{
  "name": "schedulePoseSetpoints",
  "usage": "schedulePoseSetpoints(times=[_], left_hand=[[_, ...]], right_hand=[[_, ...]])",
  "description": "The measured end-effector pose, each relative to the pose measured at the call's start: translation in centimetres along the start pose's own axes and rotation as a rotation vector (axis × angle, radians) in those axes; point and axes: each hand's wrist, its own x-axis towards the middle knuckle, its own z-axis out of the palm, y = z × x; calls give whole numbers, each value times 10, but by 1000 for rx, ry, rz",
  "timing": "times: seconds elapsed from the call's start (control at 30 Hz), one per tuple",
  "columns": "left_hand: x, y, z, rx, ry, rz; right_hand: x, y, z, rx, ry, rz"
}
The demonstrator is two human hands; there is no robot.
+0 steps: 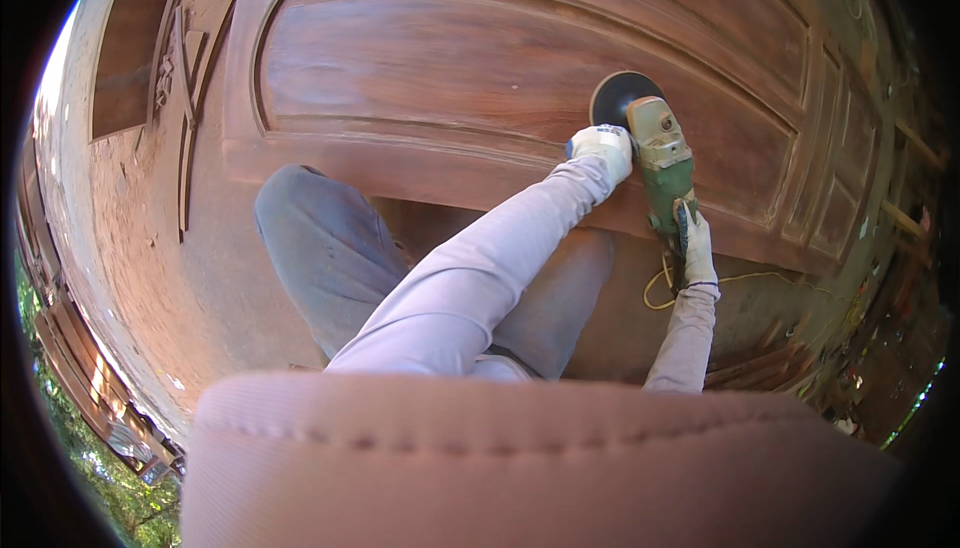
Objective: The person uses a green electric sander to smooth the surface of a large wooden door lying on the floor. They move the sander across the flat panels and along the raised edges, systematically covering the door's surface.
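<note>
1. While a person in dusty grey trousers [325,248] is bending over a reddish-brown panelled wooden door [400,58], an angle grinder with a green body and beige head [666,178] is lying across the door's near edge; its round black disc [616,96] is sitting over the large recessed panel; whether it is spinning or pressing, one cannot tell.

2. The left hand in a white glove [605,148] is gripping the grinder beside its head, probably by a side handle that the glove is hiding; the right hand in a white-and-dark glove [697,243] is wrapping round the rear of the body.

3. The grooved wooden moulding [260,78] is framing that panel; an uneven tilt of the wrists could be digging the disc's rim into it, and lingering on one spot could be leaving a hollow.

4. The thin yellow cord [770,274] is looping near the right hand; a snag could be tugging the grinder askew.

5. The left glove is sitting close to the disc; a kick, or a loosened grip, could be bringing them together.
</note>
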Motion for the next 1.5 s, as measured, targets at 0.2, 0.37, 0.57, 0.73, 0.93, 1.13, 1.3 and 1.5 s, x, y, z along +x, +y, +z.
schedulePoseSetpoints(times=[0.2, 0.37, 0.57, 0.73, 0.93, 1.13, 1.3, 1.5], left_hand=[[-10, -12, -2, -6, 98, 24], [-62, -73, -23, -97, 225, -188], [-51, -46, -10, -107, 187, -49], [-18, 0, 0, -61, 51, -26], [1, 35, 3, 23, 24, 56], [-20, -25, -17, -12, 133, 17], [-65, -86, -34, -138, 287, -173], [-57, -48, -12, -174, 209, -96]], right_hand=[[0, 2, 10, -19, 36, -69], [13, -24, 59, -258, -97, -297], [19, -4, 26, -133, -87, -204], [14, 3, -10, -59, 19, -39], [7, 14, -32, 99, 43, 12], [5, -16, 20, -113, -14, -60], [17, -41, 71, -312, -106, -268], [15, -24, 28, -203, -120, -175]])
